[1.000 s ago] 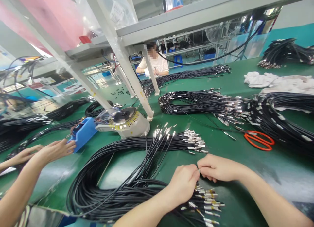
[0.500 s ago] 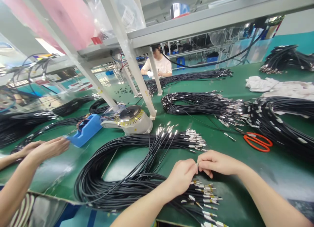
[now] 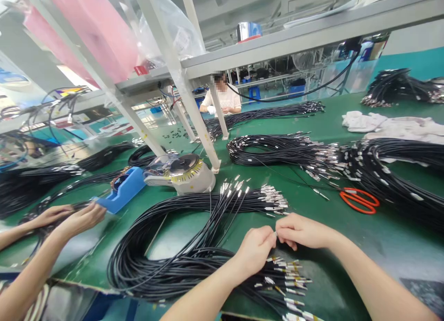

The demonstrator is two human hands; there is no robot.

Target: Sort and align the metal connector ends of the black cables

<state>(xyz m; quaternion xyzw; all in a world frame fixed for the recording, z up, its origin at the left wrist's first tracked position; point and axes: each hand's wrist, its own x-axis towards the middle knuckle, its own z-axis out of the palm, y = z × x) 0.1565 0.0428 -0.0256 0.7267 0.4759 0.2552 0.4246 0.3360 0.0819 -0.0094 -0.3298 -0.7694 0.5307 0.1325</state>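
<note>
Head view: both hands pinching one tiny piece over a pile of black cables

So the small pale piece point(image 3: 276, 234) is right of centre, a bit below the middle of the frame, and fingers hide most of it, so I can't tell exactly what it is. Left hand point(image 3: 255, 249) has it in a narrow thumb-and-finger pinch, and the right hand point(image 3: 298, 231) meets it from the other side with its fingertips closed up tight too.

Just under the hands, the near black cable bundle point(image 3: 166, 270) curves round in a big U at lower centre, pale tips fanned out on the right, some with yellowish bits. All of it lies on a green table point(image 3: 256, 173).

Just behind the bundle, around the middle, is a round tape dispenser point(image 3: 196, 180) with a blue tape dispenser point(image 3: 123, 191) left of it. A co-worker's hand point(image 3: 81, 219) is right near the blue one, far left.

Over on the right: orange scissors handles point(image 3: 360, 200), a looped cable bundle point(image 3: 287, 147) above and left of them, and white cloth point(image 3: 367, 122) further up. Another person point(image 3: 225, 99) sits upper centre, behind the shelf posts point(image 3: 199, 110).
</note>
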